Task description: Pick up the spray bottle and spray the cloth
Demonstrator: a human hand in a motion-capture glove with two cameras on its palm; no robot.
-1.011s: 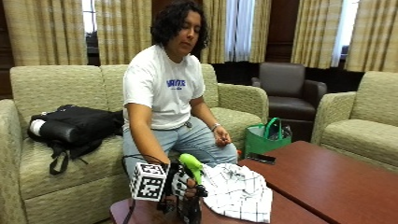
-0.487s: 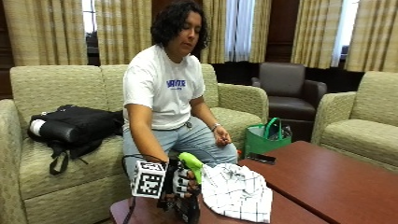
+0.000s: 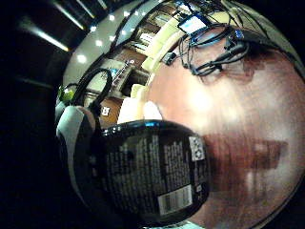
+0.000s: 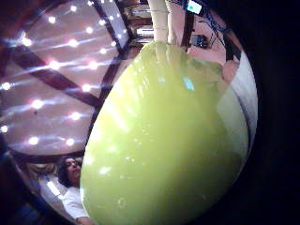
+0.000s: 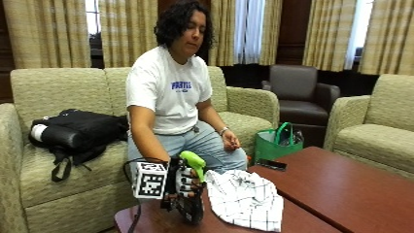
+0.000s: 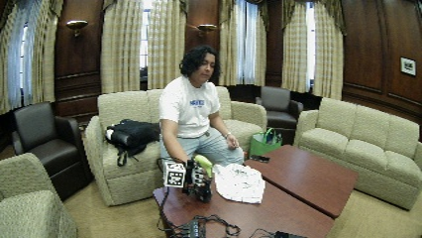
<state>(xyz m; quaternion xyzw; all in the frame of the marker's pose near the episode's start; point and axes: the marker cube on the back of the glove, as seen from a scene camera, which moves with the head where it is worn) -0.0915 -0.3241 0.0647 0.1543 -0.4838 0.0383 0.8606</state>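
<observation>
Here, the person sits on the sofa (image 5: pixel 39 92) behind a low wooden table (image 5: pixel 336 184), and the gloved right hand (image 5: pixel 183 180) is curled around the spray bottle (image 5: pixel 191 194) at the table's near-left corner. The bottle stands with its long axis upright, dark body resting on or just above the tabletop, green spray head (image 5: pixel 193 162) on top. The nozzle points toward about 3 o'clock in the outside view, at the cloth (image 5: pixel 246 199). The cloth, white with a thin dark check, lies crumpled on the table just beside the bottle, at its 3 o'clock. In the little-finger-side palm view the bottle's dark labelled body (image 3: pixel 152 171) sits close against the palm, with the tabletop (image 3: pixel 238 119) beyond it. In the thumb-side view the green head (image 4: pixel 164 140) fills most of the frame. The bare left hand (image 5: pixel 231 141) rests on the person's thigh, well apart from the right. A black bag (image 5: pixel 77 131) lies on the sofa at the person's 9 o'clock.
</observation>
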